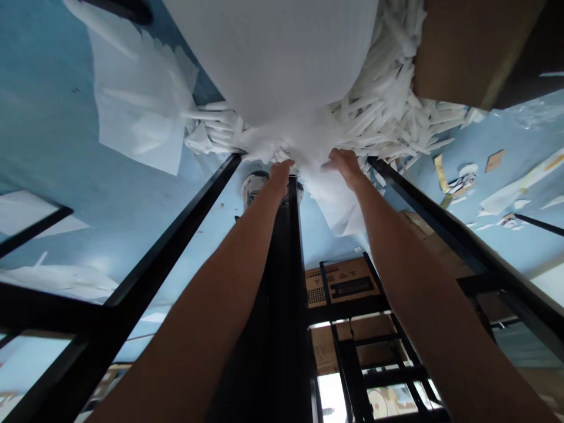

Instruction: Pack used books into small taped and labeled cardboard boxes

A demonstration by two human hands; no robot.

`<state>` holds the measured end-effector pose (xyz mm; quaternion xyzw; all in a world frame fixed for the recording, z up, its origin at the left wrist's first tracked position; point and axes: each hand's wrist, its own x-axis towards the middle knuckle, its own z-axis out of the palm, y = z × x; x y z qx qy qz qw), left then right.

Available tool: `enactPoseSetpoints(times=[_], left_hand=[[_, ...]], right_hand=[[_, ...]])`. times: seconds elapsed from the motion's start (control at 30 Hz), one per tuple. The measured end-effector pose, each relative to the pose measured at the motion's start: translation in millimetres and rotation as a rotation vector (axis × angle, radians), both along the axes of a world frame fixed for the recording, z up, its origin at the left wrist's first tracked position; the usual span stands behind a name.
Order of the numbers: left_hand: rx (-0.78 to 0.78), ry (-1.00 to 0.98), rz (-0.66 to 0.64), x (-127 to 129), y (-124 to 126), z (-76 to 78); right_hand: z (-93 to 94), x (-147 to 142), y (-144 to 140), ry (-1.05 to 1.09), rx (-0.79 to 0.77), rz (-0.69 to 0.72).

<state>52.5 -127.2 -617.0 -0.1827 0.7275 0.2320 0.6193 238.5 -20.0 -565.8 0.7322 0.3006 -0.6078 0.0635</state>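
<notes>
Both arms stretched fwd, hands meet near frame centre, approx 12 o'clock from the black frame bar (pixel 288 247) running up the middle. Left hand (pixel 280 174) at edge of white foam sheet (pixel 326 194), fingers curled into it; looks like a grip but fingertips are hidden behind the hand, so can't tell for sure. Right hand (pixel 346 165) pinches the same sheet from its 3 o'clock side, fingers closed on the foam edge. Sheet hangs off a big white foam roll (pixel 273 53) at 12 o'clock, loose flap dropping towards 5 o'clock betw. the hands. Pile of white foam strips (pixel 388 111) at 1–2 o'clock of the hands, touching the roll. Another loose foam sheet (pixel 136 111) at 10 o'clock. Brown cardboard box (pixel 467 47) top right, approx 2 o'clock. Blue floor (pixel 57 117) all round, w/ scraps at 3 o'clock. Printed carton (pixel 343 282) at 6 o'clock, under black rack bars (pixel 361 364).
</notes>
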Motion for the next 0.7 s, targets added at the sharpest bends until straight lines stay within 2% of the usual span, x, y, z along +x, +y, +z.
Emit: enactPoseSetpoints(times=[0.07,0.17,0.23,0.33,0.43,0.57,0.7], left_hand=[[-0.038,-0.024,0.034,5,6,24.5],[-0.040,-0.073,0.117,10,20,71.5],[-0.043,-0.092,0.147,12,30,105.4],[-0.064,-0.130,0.181,13,39,155.8],[-0.019,-0.239,0.250,10,40,204.9],[0.065,-0.263,0.380,2,34,272.4],[0.046,-0.197,0.466,-14,29,344.1]], right_hand=[[26.5,-9,7,0.035,-0.054,-0.155],[74.8,-19,23,0.084,-0.089,-0.242],[112.2,-22,37,0.137,-0.171,-0.205],[172.4,-24,58,0.225,-0.340,-0.080],[229.2,-24,75,0.280,-0.413,0.032],[291.6,-18,83,0.259,-0.334,0.116],[349.7,-9,79,0.190,-0.203,0.157]])
